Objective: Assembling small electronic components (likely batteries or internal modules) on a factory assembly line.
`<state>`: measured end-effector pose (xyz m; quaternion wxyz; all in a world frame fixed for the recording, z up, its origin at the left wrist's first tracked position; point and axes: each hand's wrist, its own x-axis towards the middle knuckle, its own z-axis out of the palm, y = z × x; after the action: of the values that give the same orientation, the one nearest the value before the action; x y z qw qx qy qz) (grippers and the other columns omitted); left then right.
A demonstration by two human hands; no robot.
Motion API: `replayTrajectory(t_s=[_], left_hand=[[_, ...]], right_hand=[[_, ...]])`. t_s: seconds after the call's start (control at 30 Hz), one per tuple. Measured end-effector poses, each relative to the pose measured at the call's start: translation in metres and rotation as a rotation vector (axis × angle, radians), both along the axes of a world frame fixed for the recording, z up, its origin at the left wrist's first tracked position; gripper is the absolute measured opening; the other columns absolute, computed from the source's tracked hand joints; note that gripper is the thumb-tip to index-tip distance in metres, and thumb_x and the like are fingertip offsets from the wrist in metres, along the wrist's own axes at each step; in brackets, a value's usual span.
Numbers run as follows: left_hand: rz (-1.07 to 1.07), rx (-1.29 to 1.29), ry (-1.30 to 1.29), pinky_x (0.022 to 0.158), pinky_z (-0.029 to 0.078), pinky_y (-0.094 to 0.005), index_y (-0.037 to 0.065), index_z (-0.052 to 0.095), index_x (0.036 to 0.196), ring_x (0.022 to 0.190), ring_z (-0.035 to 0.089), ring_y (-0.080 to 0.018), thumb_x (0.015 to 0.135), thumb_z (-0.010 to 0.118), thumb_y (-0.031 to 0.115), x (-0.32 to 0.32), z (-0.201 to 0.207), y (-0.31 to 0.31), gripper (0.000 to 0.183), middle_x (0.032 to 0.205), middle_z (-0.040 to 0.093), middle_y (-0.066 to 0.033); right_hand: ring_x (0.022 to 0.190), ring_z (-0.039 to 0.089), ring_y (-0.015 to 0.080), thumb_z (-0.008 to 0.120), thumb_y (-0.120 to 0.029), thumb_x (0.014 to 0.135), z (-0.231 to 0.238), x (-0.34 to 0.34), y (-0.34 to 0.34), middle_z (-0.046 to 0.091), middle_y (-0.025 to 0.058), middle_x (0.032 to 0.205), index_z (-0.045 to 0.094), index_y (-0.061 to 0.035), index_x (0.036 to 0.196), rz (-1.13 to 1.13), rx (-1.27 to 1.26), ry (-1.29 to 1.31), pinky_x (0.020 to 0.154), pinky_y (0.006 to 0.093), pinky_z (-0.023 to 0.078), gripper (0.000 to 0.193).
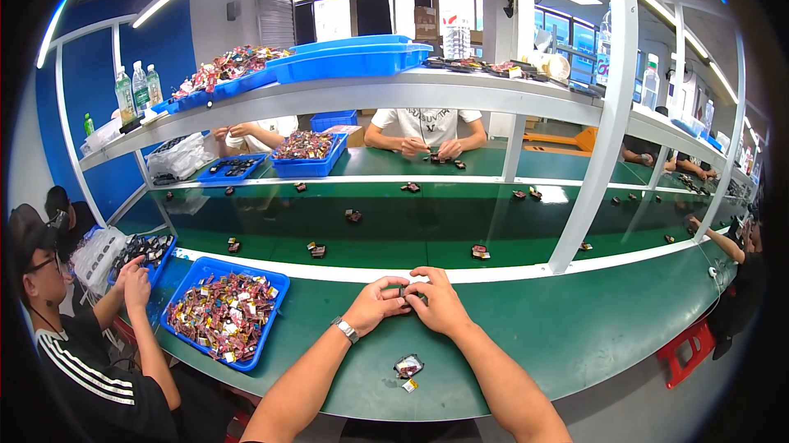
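My left hand [374, 308] and my right hand [441, 305] meet over the green work surface, fingers pinched together. Between their fingertips is a small black part [403, 290], mostly hidden, so its exact kind cannot be made out. Closer to me on the surface lies a small black-framed piece with a pale, shiny face [408, 366]. Beside it is a small battery-like piece [409, 385] in white and yellow. To the left of my left hand stands a blue tray [246, 269] heaped with small red, white and yellow electronic pieces.
Beyond a white rail [362, 272], a green conveyor belt [411, 229] carries scattered small assemblies [316, 251]. A white shelf [370, 91] with blue trays and bottles spans above, held by a slanting post [593, 122]. Co-workers sit at left, across and at right.
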<state>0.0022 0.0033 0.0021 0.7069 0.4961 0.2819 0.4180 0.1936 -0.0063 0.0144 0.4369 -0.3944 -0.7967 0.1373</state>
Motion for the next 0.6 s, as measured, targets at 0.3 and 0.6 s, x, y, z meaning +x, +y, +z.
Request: replayTrajectory(t_s=[0.3, 0.6], left_hand=[[-0.048, 0.016, 0.016, 0.093, 0.053, -0.0368, 0.004, 0.05, 0.124, 0.101, 0.063, -0.0181, 0.097, 0.052, 0.009, -0.005, -0.002, 0.002, 0.027, 0.109, 0.063, -0.0091], [-0.03, -0.014, -0.019, 0.096, 0.052, -0.0375, 0.005, 0.05, 0.123, 0.105, 0.062, -0.0191, 0.096, 0.053, 0.006, -0.005, -0.003, 0.001, 0.027, 0.112, 0.061, -0.0095]], right_hand=[[0.125, 0.044, 0.0297, 0.068, -0.008, 0.08, 0.006, 0.006, -0.001, 0.054, 0.0088, 0.129, 0.068, -0.0073, 0.087, 0.161, -0.061, -0.05, 0.098, 0.0389, 0.046, 0.006], [0.114, 0.053, 0.026, 0.072, -0.012, 0.08, -0.004, -0.003, -0.004, 0.061, 0.0055, 0.117, 0.074, -0.0091, 0.091, 0.015, -0.036, 0.017, 0.096, 0.0364, 0.047, 0.012]])
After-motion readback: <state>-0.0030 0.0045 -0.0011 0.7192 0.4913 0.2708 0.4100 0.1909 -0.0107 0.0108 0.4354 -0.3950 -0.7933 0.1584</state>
